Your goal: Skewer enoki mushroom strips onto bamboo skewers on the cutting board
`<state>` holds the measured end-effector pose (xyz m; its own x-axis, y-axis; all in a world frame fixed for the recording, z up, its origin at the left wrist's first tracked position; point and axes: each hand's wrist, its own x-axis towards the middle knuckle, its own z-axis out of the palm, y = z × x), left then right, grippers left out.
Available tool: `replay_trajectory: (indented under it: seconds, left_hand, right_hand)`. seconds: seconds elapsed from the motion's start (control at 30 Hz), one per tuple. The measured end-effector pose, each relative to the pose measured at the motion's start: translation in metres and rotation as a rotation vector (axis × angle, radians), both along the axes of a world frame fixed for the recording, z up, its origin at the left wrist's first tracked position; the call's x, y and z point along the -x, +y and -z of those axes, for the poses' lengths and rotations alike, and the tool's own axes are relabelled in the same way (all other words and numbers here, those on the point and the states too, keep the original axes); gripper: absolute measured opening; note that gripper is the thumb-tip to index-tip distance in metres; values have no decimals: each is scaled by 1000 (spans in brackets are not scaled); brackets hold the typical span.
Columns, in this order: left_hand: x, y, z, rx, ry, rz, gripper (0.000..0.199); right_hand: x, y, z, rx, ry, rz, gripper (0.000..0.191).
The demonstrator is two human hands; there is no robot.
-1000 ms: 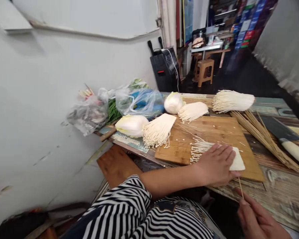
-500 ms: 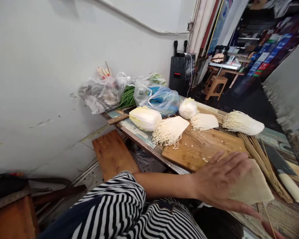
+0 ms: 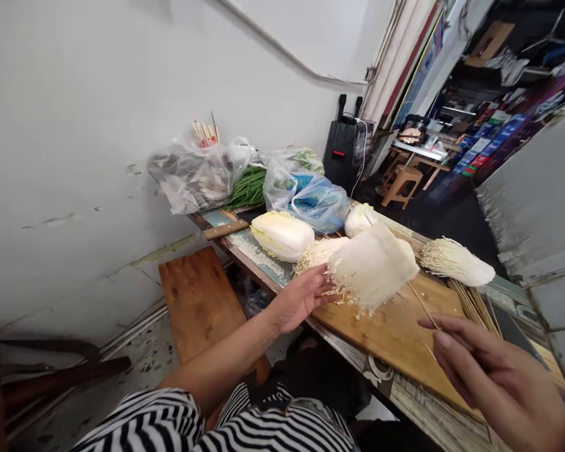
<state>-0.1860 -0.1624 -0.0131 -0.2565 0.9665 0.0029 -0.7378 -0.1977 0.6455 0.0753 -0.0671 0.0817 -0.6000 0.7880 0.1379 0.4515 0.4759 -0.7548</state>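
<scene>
My right hand (image 3: 499, 370) pinches a thin bamboo skewer (image 3: 422, 302) between thumb and fingers. On its far part is a flat, spread fan of enoki mushrooms (image 3: 374, 267), raised above the wooden cutting board (image 3: 358, 329). My left hand (image 3: 304, 298) is palm up beside the fan's ragged left edge, its fingers loosely bent and apart; whether the fingertips touch the mushrooms I cannot tell. Behind the fan lies another enoki bunch (image 3: 317, 252), partly hidden. A further enoki bunch (image 3: 456, 260) rests at the table's far right.
A napa cabbage (image 3: 282, 235) lies left of the board, and a second pale cabbage (image 3: 360, 220) sits behind. Plastic bags (image 3: 306, 194) and green vegetables (image 3: 247, 187) crowd the wall end. Loose skewers (image 3: 475, 307) lie at right. A wooden bench (image 3: 202, 301) stands below.
The flat enoki fan has risen from the table's right side to above the board. My left hand has moved left off its top, and my right hand has come into fuller view with the skewer.
</scene>
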Motion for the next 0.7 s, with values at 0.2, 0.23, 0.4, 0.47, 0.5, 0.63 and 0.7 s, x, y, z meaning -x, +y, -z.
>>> replay_trajectory:
  seconds: [0.2, 0.23, 0.4, 0.47, 0.5, 0.63, 0.7]
  left_hand:
    - [24, -15, -1, 102, 203, -167, 62]
    - [26, -17, -2, 135, 238, -181, 69]
    - [29, -21, -5, 194, 387, -160, 87]
    - [29, -23, -4, 194, 492, -173, 88]
    - [30, -24, -3, 193, 566, -191, 87]
    - [31, -29, 0, 191, 915, -331, 76]
    - [31, -31, 1, 192, 1058, -407, 71]
  right_hand:
    - [71, 73, 26, -240, -178, -95, 37]
    - [77, 85, 35, -305, -216, -130, 35]
    - [91, 116, 73, -374, -320, -165, 31]
    - [93, 120, 83, -366, -361, -137, 29]
    - [94, 120, 86, -361, -383, -122, 28]
    - [101, 120, 94, -360, -469, -85, 29]
    - [105, 120, 96, -371, -518, -80, 31]
